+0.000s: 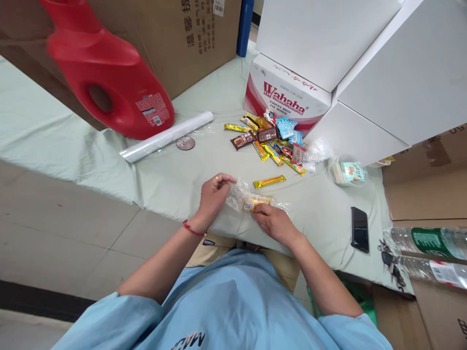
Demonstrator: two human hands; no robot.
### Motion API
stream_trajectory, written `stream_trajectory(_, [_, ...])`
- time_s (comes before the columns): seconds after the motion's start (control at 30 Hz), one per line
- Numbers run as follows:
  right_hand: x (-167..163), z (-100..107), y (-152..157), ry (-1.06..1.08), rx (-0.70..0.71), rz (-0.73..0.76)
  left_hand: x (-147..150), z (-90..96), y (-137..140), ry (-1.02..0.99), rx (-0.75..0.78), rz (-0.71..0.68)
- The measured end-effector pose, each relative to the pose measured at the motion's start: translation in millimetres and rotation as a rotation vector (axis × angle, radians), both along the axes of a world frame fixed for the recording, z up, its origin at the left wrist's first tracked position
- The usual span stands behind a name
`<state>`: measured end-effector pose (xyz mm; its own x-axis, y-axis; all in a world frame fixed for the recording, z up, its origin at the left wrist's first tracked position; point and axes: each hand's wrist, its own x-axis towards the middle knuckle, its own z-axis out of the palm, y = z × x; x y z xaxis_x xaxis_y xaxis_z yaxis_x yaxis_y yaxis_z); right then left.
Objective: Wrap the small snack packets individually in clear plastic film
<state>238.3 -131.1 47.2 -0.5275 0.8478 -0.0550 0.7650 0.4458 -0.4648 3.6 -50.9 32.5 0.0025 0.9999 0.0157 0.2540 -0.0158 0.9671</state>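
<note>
In front of my body lies a small yellow snack packet (257, 201) inside crinkled clear plastic film (237, 194). The fingers of my left hand (214, 194) are pinched at the film's upper left edge. My right hand (275, 223) is closed on the near right side of the packet, thumb and fingertips against it. Just beyond the film is a single yellow snack stick (269, 182). Farther back spreads a pile of wrapped snacks (273, 138) in yellow, brown and blue wrappers.
A roll of clear film (168, 137) and a round disc (185, 143) lie left, beside a red jug (120, 87). A Wahaha carton (288, 95) stands behind the snacks. Rightward are a plastic bowl (346, 172), phone (360, 229), keys (392, 265) and bottles (430, 242).
</note>
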Motion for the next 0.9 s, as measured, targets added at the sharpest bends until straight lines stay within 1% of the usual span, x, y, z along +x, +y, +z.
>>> stream_trajectory(0.03, [-0.9, 0.8, 0.5, 0.006, -0.006, -0.010, 2.6, 4.2, 4.7, 0.012, 0.060, 0.022])
stream_trajectory(0.07, [-1.6, 1.6, 0.8, 0.017, -0.014, -0.021, 5.7, 7.7, 9.8, 0.046, 0.115, 0.007])
stream_trajectory(0.1, [-2.1, 2.1, 1.1, 0.032, -0.024, -0.032, 8.7, 10.5, 14.7, 0.103, 0.155, -0.044])
stream_trajectory(0.17, [-2.2, 2.6, 1.7, 0.062, -0.039, -0.048, 12.9, 13.8, 21.5, 0.260, 0.185, -0.194])
stream_trajectory(0.23, [-1.6, 2.8, 2.5, 0.088, -0.045, -0.050, 12.6, 15.2, 21.0, 0.408, 0.210, -0.294])
stream_trajectory(0.3, [-0.8, 3.5, 3.7, 0.109, -0.052, -0.050, 5.8, 15.6, 12.1, 0.496, 0.303, -0.310])
stream_trajectory(0.4, [0.1, 5.2, 5.7, 0.156, -0.079, -0.052, -16.5, 12.4, -9.2, 0.531, 0.504, -0.298])
stream_trajectory(0.47, [0.5, 5.4, 6.7, 0.206, -0.093, -0.073, -35.2, 5.9, -21.2, 0.551, 0.548, -0.310])
stream_trajectory(0.53, [0.6, 4.1, 7.7, 0.269, -0.103, -0.122, -50.9, -3.6, -27.8, 0.563, 0.472, -0.296])
stream_trajectory(0.6, [0.2, 1.7, 9.3, 0.320, -0.105, -0.170, -58.4, -13.6, -29.1, 0.561, 0.332, -0.206])
stream_trajectory(0.67, [-0.7, -0.5, 11.7, 0.348, -0.093, -0.188, -55.6, -21.8, -26.9, 0.581, 0.215, -0.069])
stream_trajectory(0.73, [-1.8, -1.7, 14.5, 0.355, -0.085, -0.194, -44.3, -26.8, -23.4, 0.627, 0.159, 0.016])
stream_trajectory(0.8, [-2.4, -2.1, 16.9, 0.361, -0.096, -0.204, -29.6, -27.9, -20.4, 0.635, 0.141, 0.002])
stream_trajectory(0.83, [-2.4, -2.3, 17.8, 0.366, -0.107, -0.213, -22.5, -26.8, -19.3, 0.603, 0.136, -0.020])
stream_trajectory(0.9, [-1.9, -3.3, 18.9, 0.381, -0.122, -0.232, -10.1, -21.1, -18.6, 0.472, 0.112, -0.054])
